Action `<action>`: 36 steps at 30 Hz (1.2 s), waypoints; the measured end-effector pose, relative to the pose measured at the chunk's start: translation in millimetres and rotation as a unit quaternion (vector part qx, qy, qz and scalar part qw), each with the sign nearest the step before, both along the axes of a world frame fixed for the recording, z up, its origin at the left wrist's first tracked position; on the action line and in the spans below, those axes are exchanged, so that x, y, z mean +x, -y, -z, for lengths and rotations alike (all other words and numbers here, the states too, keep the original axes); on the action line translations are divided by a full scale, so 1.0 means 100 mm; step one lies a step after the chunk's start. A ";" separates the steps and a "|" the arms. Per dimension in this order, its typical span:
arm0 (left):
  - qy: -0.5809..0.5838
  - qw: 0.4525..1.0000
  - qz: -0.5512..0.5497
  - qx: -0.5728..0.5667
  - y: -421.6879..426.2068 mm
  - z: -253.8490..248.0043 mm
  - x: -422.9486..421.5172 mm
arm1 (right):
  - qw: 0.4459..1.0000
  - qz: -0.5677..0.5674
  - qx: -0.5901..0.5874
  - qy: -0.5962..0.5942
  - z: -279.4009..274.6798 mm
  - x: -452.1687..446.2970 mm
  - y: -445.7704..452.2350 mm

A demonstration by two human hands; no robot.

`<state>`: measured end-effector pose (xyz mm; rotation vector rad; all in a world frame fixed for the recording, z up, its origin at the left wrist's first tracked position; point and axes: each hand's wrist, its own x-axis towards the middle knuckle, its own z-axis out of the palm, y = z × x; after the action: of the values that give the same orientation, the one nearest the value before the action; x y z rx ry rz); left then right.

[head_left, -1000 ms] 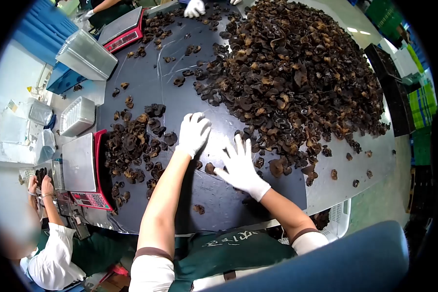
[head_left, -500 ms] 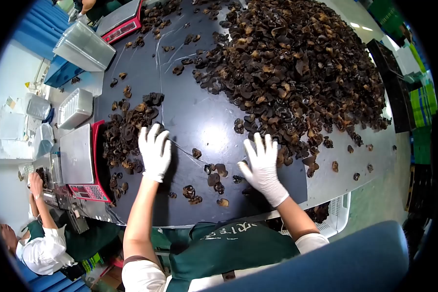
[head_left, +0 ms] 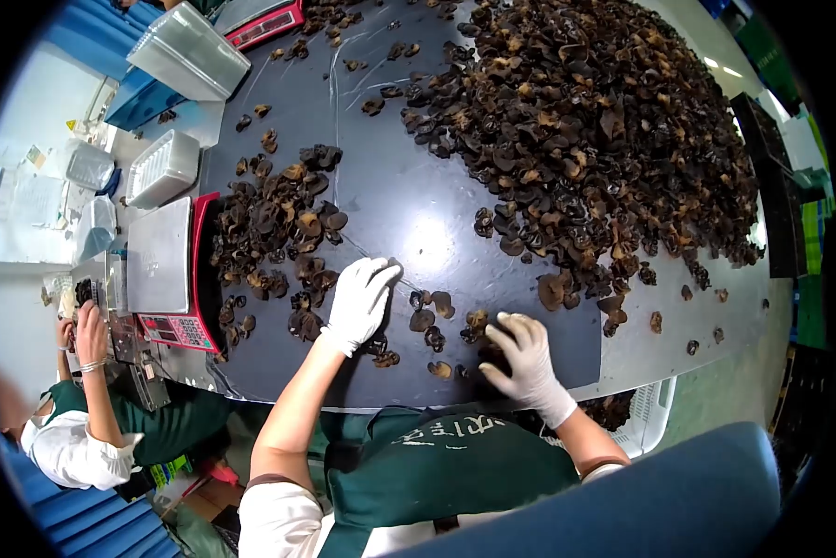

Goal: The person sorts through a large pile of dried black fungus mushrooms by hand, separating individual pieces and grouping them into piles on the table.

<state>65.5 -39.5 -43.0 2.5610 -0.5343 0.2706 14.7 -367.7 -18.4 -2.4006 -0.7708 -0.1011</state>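
Head cam: my left hand point(head_left: 361, 307) swung in flattish, my right hand point(head_left: 532, 365) pulled back half-curled (can't tell if either's gripping), hemming fungus pieces point(head_left: 423, 321) between them.

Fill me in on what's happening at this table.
Two white-gloved hands are among scattered pieces of what looks like dried fungus on a dark tabletop. The left hand has its fingers stretched out beside them; the right hand is curled near others, though whether it grips any is hidden. A large heap lies ahead to the right, and a smaller pile to the left, beside a red scale.
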 end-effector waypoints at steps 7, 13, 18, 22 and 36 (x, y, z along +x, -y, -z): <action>-0.043 0.999 -0.008 -0.005 0.03 -0.09 -0.18 | 0.997 -0.030 0.076 -0.012 0.03 0.53 -0.50; -0.028 0.991 -0.122 -0.049 -0.05 -0.19 -0.54 | 0.986 -0.072 0.105 -0.105 0.21 0.74 -0.86; -0.006 0.970 -0.227 -0.090 -0.36 -0.26 -0.80 | 0.904 -0.186 0.106 -0.371 -0.40 0.85 0.07; 0.012 0.952 -0.281 -0.122 -0.42 -0.30 -0.83 | 0.848 -0.180 -0.027 -0.498 -0.76 0.78 0.45; 0.026 0.967 -0.237 -0.087 -0.16 -0.42 -0.67 | 0.930 -0.031 0.162 -0.329 -0.42 0.97 -0.51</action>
<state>-1.5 -23.9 -1.0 2.4793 0.0947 0.5254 111.7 -316.9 23.4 -1.9065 -0.4599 0.5369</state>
